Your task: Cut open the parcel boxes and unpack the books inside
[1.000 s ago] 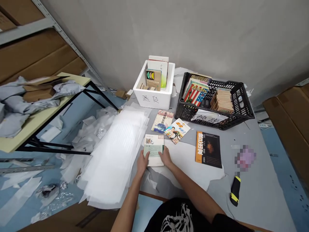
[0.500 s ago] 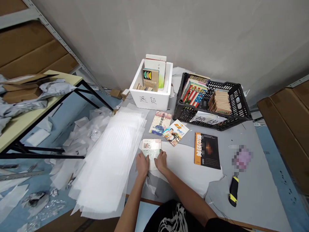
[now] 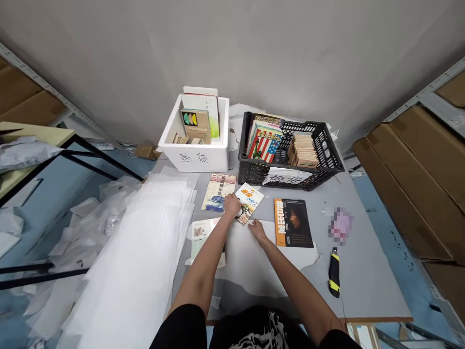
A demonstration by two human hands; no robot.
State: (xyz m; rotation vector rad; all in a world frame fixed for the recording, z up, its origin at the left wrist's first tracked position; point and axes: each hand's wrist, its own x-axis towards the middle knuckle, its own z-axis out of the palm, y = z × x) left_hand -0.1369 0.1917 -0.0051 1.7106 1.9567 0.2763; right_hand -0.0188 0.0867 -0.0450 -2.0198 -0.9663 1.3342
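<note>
Near the middle of the grey-covered worktable (image 3: 366, 286), the person's left hand (image 3: 231, 204) lay over the lower left corner of a small glossy booklet (image 3: 248, 202), its fingers (image 3: 234, 209) bunched together at the booklet's edge (whether they pinched it or only pressed on it, the view could not settle). The right hand (image 3: 258, 230) sat just below the same booklet on a white foam sheet (image 3: 250, 271), fingers lying close together and gripping nothing that could be seen. The booklet lay at a slant, just beside a larger magazine (image 3: 218, 192) on its left. A paperback (image 3: 202, 237) lay by the left forearm, and a dark book with an orange spine (image 3: 293, 223) lay to the right of the right hand. Behind them stood a white foam box (image 3: 192, 160) holding books and a black plastic crate (image 3: 254, 170) with more books inside. A black-and-yellow utility knife (image 3: 334, 272) lay off to the right, and a stack of white foam sheets (image 3: 134, 257) lay to the left.
</note>
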